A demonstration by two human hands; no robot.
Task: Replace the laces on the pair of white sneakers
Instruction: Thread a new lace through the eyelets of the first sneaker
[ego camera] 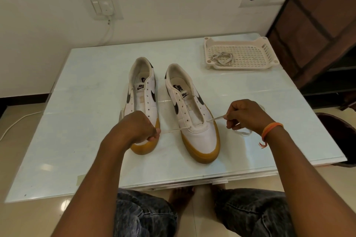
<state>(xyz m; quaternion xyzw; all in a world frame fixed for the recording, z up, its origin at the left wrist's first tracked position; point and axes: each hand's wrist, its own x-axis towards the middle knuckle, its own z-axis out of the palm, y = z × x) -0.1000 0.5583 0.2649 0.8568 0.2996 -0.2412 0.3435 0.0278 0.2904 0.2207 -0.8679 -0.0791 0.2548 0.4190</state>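
Sneakers stand side by side in the middle of the frame on the pale glass-topped bench, toes toward the camera, both white with gum-coloured soles. At centre left, the left sneaker shows bare eyelets along its upper, and its toe is partly hidden behind the left hand. That hand is curled into a fist, pinching one end of a white lace just beside this shoe's toe. The lace runs rightward through the lowest eyelets of the right sneaker, crossing under the front of the tongue, and comes out on the far side. There the right hand pinches the other end between curled fingers and thumb, with slack lace lying on the bench below the hand. An orange band circles that wrist. At upper right, a white perforated tray rests on the bench, holding a loose bundle of laces in its left part.
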